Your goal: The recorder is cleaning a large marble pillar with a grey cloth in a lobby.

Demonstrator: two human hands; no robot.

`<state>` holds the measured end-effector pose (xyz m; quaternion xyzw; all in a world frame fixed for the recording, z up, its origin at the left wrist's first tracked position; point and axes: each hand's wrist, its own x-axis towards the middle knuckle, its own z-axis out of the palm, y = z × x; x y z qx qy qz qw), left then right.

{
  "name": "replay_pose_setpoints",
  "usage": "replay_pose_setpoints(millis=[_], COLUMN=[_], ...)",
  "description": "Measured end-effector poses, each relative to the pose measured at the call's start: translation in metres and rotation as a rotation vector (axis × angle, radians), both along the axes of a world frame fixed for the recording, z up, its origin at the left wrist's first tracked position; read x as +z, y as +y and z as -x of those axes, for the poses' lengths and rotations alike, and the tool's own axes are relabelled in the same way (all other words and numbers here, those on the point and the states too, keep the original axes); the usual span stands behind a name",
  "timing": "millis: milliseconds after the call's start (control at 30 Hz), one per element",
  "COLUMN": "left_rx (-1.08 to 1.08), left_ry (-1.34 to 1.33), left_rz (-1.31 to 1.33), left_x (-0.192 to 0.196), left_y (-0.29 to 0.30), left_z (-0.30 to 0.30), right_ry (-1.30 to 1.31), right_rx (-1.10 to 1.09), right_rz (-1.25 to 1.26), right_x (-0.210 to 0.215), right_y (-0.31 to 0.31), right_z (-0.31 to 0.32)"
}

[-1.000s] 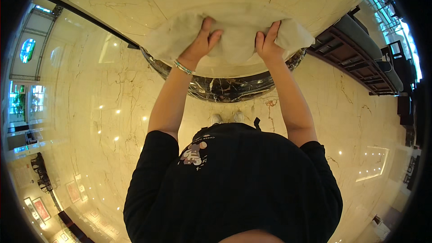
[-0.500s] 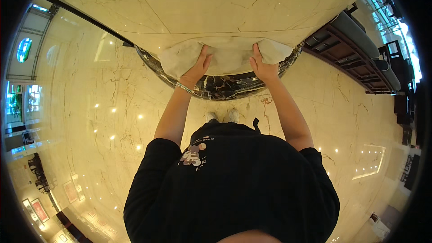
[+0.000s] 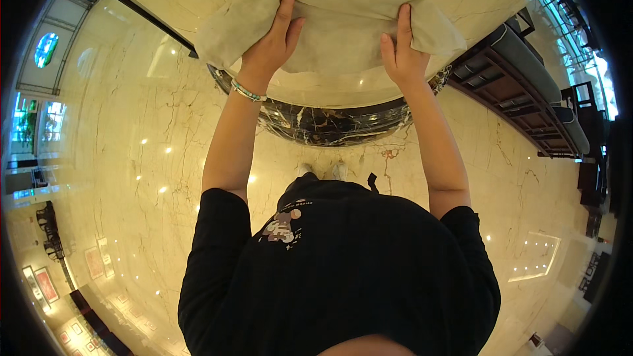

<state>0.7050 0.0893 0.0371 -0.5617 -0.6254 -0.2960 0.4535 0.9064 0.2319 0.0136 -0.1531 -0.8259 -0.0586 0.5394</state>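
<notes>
A pale grey-beige cloth lies spread wide against a cream marble surface in front of me. My left hand grips the cloth's left part, its thumb and one finger showing and the other fingers covered by fabric. On the right part, my right hand holds the cloth in the same way, thumb pointing up. A beaded bracelet circles my left wrist. Between the hands the cloth sags in loose folds.
Below the cream surface curves a black, white-veined marble band. My shoes stand on the glossy marble floor. At the right is dark wooden seating with grey cushions. A dark strip runs along the upper left.
Both hands have moved forward, away from my body, carrying the cloth across the marble. The cloth looks more spread out, and more of the cream surface shows above the black band.
</notes>
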Motion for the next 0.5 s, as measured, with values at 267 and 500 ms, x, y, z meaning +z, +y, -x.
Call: replay_pose_setpoints(millis=[267, 500], left_rx=[0.044, -0.038], left_ry=[-0.132, -0.060], left_rz=[0.224, 0.301], left_x=[-0.100, -0.169], left_y=[0.001, -0.024], left_z=[-0.004, -0.009], right_ry=[-0.075, -0.302], right_rx=[-0.232, -0.271], right_rz=[-0.086, 0.014], right_x=[-0.068, -0.153], right_y=[0.005, -0.006], right_z=[0.005, -0.023])
